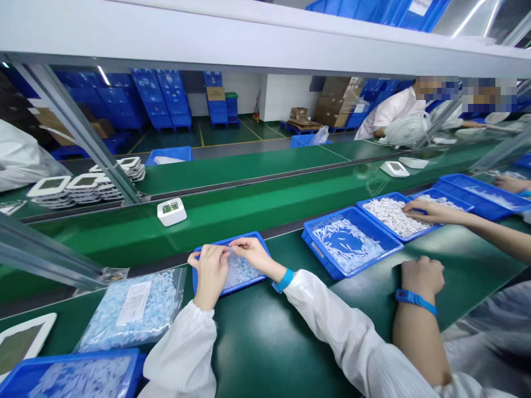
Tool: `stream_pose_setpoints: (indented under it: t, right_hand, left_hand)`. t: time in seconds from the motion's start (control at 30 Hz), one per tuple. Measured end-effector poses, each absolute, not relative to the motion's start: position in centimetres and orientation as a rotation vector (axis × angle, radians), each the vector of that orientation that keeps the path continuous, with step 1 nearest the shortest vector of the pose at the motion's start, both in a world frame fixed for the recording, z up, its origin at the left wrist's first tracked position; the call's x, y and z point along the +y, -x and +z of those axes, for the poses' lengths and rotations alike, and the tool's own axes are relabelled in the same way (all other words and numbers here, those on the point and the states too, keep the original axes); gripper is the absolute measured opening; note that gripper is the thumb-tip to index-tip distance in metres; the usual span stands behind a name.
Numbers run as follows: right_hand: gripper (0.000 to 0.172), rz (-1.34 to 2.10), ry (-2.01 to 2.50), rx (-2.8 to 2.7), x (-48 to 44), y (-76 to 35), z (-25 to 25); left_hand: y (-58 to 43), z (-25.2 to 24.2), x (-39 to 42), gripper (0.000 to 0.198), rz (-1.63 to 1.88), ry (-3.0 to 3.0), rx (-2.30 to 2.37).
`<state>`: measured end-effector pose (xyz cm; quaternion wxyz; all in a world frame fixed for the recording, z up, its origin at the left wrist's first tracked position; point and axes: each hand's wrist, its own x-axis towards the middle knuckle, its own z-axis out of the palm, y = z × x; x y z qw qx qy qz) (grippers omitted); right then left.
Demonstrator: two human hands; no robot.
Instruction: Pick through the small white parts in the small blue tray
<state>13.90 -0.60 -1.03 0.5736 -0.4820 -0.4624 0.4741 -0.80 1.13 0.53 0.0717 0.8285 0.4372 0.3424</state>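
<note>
Left hand (211, 271) and right hand (256, 257) nearly meet, fingers curled, over the blue tray (244, 284) of pale bits (245, 271) near the far edge of the bench (257, 342) (can't tell if anything's gripped, tbh). A slack pinch could flick one over that edge.

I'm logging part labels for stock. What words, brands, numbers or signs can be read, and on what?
None can be read.
White label on the clear bag: too blurred.
White tag on the overhead blue bin: too small, blurred.
Sticker on a blue tray: too small.
Device screen: nothing legible.
</note>
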Motion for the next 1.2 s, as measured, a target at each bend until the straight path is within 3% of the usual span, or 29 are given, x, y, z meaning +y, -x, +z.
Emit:
stream_pose_setpoints:
  t: [0.27, 0.5, 0.8, 1.2]
  right_hand:
    - [0.027, 1.130, 1.101, -1.158, -0.8, -13.8, -1.2]
    - [0.017, 0.845, 1.273, -1.458, -1.2, -13.7, -0.7]
    - [0.015, 0.657, 1.278, -1.499, -1.6, -13.8, -0.1]
    - [0.016, 0.804, 1.192, -1.342, -1.4, -13.9, -0.5]
  left_hand:
    - [0.8, 0.2, 1.3, 0.021, 1.093, -2.444, 1.327]
    - [0.7, 0.5, 0.8, 0.029, 1.058, -2.564, 1.289]
    - [0.8, 0.6, 0.7, 0.022, 1.131, -2.537, 1.358]
    - [0.8, 0.4, 0.9, 0.021, 1.145, -2.517, 1.249]
